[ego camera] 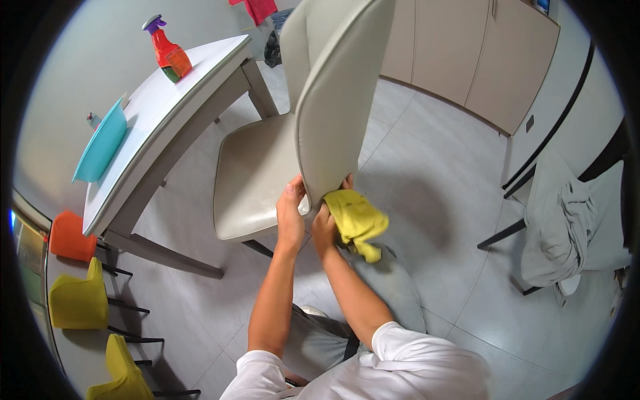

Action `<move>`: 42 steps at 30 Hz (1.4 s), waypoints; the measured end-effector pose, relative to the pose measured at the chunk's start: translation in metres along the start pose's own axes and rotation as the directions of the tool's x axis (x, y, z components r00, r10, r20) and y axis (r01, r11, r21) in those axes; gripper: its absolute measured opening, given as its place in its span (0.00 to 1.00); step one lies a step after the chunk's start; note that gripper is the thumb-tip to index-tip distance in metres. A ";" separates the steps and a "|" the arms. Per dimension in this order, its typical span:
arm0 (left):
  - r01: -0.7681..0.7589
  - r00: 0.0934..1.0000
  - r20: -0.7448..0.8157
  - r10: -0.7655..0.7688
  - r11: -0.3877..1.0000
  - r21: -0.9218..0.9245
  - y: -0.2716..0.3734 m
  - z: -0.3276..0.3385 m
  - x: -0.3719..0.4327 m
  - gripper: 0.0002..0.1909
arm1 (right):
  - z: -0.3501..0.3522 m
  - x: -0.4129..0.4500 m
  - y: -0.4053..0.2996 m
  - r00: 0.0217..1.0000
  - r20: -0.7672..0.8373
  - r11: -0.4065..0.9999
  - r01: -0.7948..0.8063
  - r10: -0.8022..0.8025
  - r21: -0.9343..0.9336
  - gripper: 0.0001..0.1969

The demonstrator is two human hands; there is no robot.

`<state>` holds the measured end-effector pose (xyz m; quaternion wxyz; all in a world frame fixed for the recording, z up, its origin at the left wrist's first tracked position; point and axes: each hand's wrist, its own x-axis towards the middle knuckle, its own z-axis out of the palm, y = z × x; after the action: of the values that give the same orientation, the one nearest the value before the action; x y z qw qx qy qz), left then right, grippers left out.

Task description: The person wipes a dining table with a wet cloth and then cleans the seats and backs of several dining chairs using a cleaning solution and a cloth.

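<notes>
A beige upholstered chair [332, 115] stands before me, its tall backrest towards me and its glossy seat on the far left side. My left hand [291, 202] is upright against the lower left edge of the backrest, fingertips touching it. Below the backrest, my right hand [325, 225] is at its lower edge with a yellow cloth [354, 215] draped over it; the cloth's loose end hangs to the right. Some right fingertips show past the backrest, and the rest are hidden by the cloth.
Left, a white-topped table [160, 107] carries a red spray bottle [172, 57] and a turquoise basin [102, 142]. An orange chair [73, 236] and several yellow-green chairs [77, 302] line the left wall. At right, a chair holds grey clothing [562, 225]. Beige cabinets [447, 50] stand behind.
</notes>
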<state>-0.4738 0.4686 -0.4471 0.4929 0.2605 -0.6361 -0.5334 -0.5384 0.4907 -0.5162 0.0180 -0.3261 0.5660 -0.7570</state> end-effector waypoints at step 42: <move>0.204 0.942 0.271 -0.198 0.979 0.009 0.027 -0.031 -0.027 0.13 | -0.112 0.075 -0.046 0.517 0.778 0.636 -0.745 0.358 0.203 0.10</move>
<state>-0.4301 0.4863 -0.4325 0.3469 0.2438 -0.6624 -0.6176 -0.6394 0.5726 -0.4576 0.5586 -0.3511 0.3686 -0.6548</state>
